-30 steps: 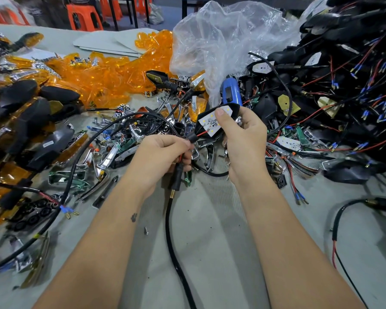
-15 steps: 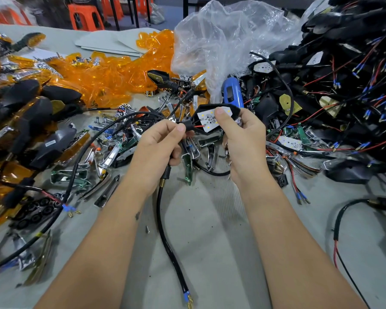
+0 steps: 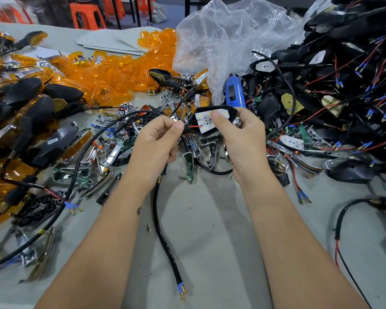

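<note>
Lamp assembly above the bench (image 3: 210, 208) middle: my right hand (image 3: 243, 139) grips a black lamp housing (image 3: 230, 111), thumb pressing its white LED board (image 3: 204, 122). My left hand (image 3: 154, 143) pinches the stalk (image 3: 187, 130), and the cable (image 3: 163, 237) hangs toward the near edge. The board looks seated; one of the orange lenses (image 3: 112, 74) seems left to fit.

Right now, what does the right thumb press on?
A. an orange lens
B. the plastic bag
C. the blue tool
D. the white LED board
D: the right hand grips the black housing with its thumb on the white LED board inside it, while the left hand holds the cable.
</note>
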Demonstrator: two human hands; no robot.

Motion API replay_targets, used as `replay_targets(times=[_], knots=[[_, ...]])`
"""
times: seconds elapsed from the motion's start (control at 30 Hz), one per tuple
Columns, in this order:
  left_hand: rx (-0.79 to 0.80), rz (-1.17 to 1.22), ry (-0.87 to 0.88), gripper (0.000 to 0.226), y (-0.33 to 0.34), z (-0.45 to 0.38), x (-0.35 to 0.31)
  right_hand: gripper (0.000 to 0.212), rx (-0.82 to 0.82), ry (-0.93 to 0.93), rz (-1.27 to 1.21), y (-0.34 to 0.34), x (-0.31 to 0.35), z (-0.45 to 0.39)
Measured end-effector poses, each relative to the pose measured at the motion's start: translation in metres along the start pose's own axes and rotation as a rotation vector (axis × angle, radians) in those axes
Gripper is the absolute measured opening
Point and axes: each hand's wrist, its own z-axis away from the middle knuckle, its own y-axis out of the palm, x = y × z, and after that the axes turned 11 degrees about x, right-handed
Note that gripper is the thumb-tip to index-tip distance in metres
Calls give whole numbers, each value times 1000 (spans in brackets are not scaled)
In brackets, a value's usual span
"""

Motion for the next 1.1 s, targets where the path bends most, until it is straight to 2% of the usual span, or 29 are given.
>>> replay_targets(times=[0.17, 0.27, 0.37, 0.43, 0.5, 0.67, 0.83, 1.1], knots=[[-30, 27, -2, 29, -1, -2, 3, 9, 21, -19, 46, -1, -1, 1], [-56, 37, -13, 32, -1, -3, 6, 16, 26, -2, 29, 0, 0, 1], [-96, 32, -36, 27, -1, -4, 7, 9, -23, 50, -274, 0, 3, 0], [-128, 26, -50, 25, -1, -5, 8, 22, -66, 48, -359, -3, 4, 0], [-155, 15, -64, 24, -1, -5, 9, 25, -82, 27, -310, -4, 2, -1], [-198, -17, -74, 26, 2, -4, 7, 15, -41, -70, -263, -2, 2, -2], [-204, -53, -34, 26, 4, -3, 6, 18, 28, -99, -164, 0, -1, 0], [-169, -132, -7, 31, 6, -2, 7, 13, -25, -107, -87, -1, -1, 1]])
